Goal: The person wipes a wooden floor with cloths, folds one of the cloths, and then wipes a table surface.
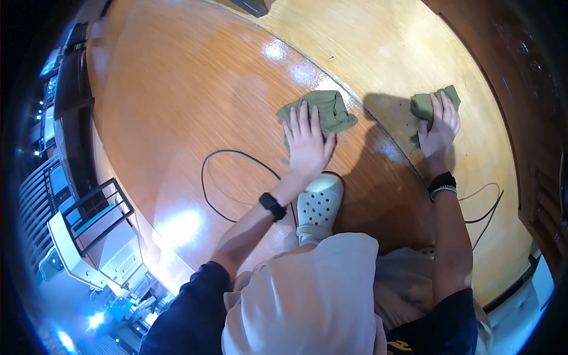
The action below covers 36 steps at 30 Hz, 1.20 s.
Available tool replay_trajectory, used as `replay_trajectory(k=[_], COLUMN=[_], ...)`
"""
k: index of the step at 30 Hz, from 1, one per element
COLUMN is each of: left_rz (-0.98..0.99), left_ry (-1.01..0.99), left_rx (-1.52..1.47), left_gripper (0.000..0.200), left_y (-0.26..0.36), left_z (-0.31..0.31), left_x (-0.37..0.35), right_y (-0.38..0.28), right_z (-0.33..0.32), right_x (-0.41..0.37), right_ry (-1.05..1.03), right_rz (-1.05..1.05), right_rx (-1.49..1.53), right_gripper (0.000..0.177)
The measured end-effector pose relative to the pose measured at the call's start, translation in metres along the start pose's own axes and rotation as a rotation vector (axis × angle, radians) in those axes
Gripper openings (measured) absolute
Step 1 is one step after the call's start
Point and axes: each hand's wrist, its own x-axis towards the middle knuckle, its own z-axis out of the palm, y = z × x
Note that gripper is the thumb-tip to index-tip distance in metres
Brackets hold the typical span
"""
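Observation:
My left hand [309,148] lies flat on a green cloth [334,109], its fingers stretched and slightly apart. This cloth is spread with a few folds on the orange-brown wood surface. Farther right, my right hand [441,131] has its fingers over a second green cloth [421,106], which is smaller and bunched up on the paler yellowish surface. The thumb sits to the left, below that cloth's edge; the underside of the grip is hidden. Dark smudges show beside the right hand.
A black cable [204,177] loops across the wood near my light perforated clog [319,204]. A seam [378,127] divides the two floor tones. Dark wooden furniture [503,77] borders the right. At lower left stands a white cabinet [103,248] with a black frame [124,198].

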Motion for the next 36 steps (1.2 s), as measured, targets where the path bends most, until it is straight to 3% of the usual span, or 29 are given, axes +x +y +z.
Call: replay_trajectory(k=[1,8,13,19,27,36], left_rz=[-0.03,-0.048,-0.012,-0.135,0.097,-0.229], left_ry=[-0.011,0.071,0.156,0.117,0.073,-0.141], left_rx=[0.013,0.061,0.074,0.044,0.041,0.116], left_gripper=[0.067,0.068,0.068,0.072,0.064,0.072], left_y=[0.005,-0.006,-0.054,-0.072,-0.088,-0.136], left_z=[0.006,0.015,0.015,0.011,-0.001,-0.034], left_x=[0.002,0.045,0.121,0.184,0.075,-0.094], right_y=[-0.001,-0.001,-0.001,-0.001,-0.001,0.0], right_z=[-0.001,-0.005,-0.006,-0.004,-0.002,-0.001], right_x=[0.001,0.002,0.001,0.002,0.0,0.002], right_ry=[-0.013,-0.005,0.003,0.004,0.0,0.024], right_rz=[0.005,-0.02,-0.018,-0.015,0.01,-0.007], right_rx=[-0.012,0.014,-0.001,0.0,-0.013,0.016], right_gripper=[0.06,0.06,0.06,0.06,0.06,0.061])
